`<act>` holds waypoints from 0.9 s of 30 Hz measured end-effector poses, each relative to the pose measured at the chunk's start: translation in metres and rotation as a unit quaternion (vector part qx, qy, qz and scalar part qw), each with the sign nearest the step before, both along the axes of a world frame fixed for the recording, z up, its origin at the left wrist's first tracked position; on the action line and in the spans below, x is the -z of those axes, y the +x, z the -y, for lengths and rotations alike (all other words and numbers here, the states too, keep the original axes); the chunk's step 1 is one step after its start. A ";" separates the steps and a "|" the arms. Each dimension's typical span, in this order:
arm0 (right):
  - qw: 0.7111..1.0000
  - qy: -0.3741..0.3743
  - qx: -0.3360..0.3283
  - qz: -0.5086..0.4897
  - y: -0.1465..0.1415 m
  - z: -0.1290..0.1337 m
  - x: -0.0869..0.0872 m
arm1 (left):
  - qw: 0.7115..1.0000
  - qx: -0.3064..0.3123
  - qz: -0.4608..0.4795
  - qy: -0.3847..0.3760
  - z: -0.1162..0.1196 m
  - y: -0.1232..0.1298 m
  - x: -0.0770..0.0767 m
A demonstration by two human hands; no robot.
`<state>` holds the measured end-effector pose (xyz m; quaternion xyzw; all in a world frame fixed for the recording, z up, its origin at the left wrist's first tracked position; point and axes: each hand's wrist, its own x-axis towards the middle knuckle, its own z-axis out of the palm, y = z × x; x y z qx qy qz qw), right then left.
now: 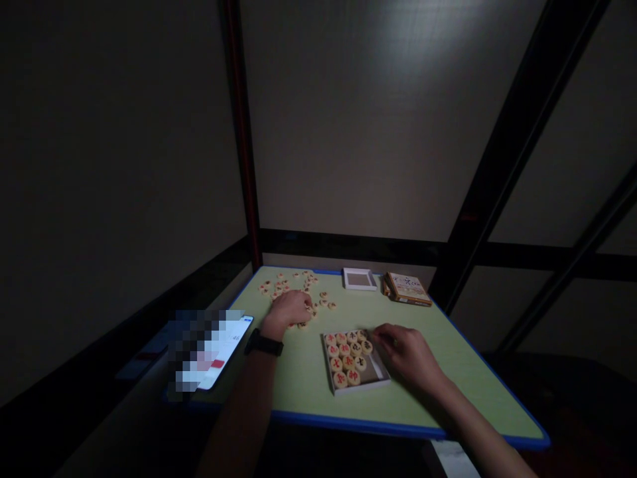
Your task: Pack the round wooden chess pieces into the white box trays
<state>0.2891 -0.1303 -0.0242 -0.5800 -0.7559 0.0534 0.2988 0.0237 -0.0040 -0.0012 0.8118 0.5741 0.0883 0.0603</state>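
Observation:
My left hand (291,309), with a black watch on its wrist, reaches in among loose round xiangqi pieces (324,295). Its fingers curl downward at the near side of the scattered pieces, and what they hold, if anything, is hidden. In front of me lies a shallow white box tray (358,386) with rows of xiangqi pieces (349,363), marked in red and black. Bare floor of the tray shows at its near right corner. My right hand (408,352) is beside the tray's far right corner with its fingers bent together; their tips are dim, and I cannot make out anything in them.
A second white box part (359,279) lies at the table's far edge, beside a printed cardboard box (408,289). A lit phone (219,355) rests at the left edge. The green table (418,415) has a blue rim, and walls stand behind and left.

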 end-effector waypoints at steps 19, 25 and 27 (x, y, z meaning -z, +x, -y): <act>0.995 0.070 -0.035 -0.063 -0.002 -0.001 0.003 | 0.961 0.057 0.268 0.027 0.003 0.028 -0.003; 0.985 0.102 -0.098 -0.100 -0.007 -0.001 0.010 | 0.856 0.210 0.424 -0.210 0.025 0.067 0.013; 0.983 0.130 -0.109 -0.076 -0.007 -0.001 0.010 | 0.837 0.237 0.413 -0.269 0.028 0.069 0.015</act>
